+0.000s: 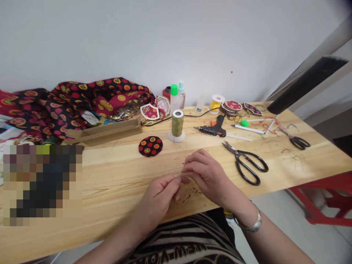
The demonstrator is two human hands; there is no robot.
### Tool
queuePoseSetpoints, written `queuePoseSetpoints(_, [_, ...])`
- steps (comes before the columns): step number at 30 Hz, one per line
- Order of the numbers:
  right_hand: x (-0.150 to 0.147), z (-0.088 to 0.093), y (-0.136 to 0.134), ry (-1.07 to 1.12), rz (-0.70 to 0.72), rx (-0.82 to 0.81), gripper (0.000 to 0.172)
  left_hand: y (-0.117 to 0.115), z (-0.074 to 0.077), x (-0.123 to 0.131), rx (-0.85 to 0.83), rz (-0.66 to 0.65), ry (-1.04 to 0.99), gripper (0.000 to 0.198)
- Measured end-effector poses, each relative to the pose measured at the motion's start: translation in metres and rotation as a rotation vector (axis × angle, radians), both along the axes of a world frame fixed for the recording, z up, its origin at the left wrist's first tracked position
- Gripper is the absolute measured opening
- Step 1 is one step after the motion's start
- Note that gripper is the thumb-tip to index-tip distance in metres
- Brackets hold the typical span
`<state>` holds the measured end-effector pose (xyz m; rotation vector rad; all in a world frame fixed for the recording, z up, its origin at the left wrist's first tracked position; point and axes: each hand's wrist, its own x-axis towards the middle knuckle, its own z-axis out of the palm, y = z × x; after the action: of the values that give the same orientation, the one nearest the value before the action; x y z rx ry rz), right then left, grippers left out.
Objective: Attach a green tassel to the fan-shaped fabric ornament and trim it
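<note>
Over the front of the wooden table, my left hand (166, 189) and my right hand (205, 174) meet at the fingertips. Both are closed in a pinch on something thin and pale, too small to make out. Just beyond them stands an upright spool of olive-green thread (177, 124) on a white base. A round patterned fabric piece (150, 146) lies flat to the left of the spool. Large black-handled scissors (244, 161) rest to the right of my right hand, blades pointing away and left.
A black glue gun (213, 127) lies behind the scissors with its cord. Smaller scissors (299, 142) sit farther right. At the back are bottles (174, 101), a yellow ribbon roll (217, 103), a cardboard tray (107, 135) and heaped patterned cloth (60, 99). A red stool (319, 205) stands right.
</note>
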<state>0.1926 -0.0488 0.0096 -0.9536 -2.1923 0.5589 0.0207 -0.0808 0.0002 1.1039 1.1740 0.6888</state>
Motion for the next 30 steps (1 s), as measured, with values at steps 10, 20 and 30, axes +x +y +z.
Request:
queuePoseSetpoints(10, [-0.001,-0.001,-0.006,0.25,-0.202,-0.222,0.011,-0.001,-0.002,-0.001,-0.044,0.06,-0.081,0.029])
queuePoseSetpoints(20, [-0.007,0.001,-0.009,0.205,-0.109,-0.291,0.012,-0.001,-0.006,-0.001,-0.002,0.003,0.009,0.039])
queuePoseSetpoints(30, [-0.005,0.001,-0.01,0.116,-0.082,-0.259,0.016,-0.001,0.001,0.001,-0.004,-0.003,-0.002,0.039])
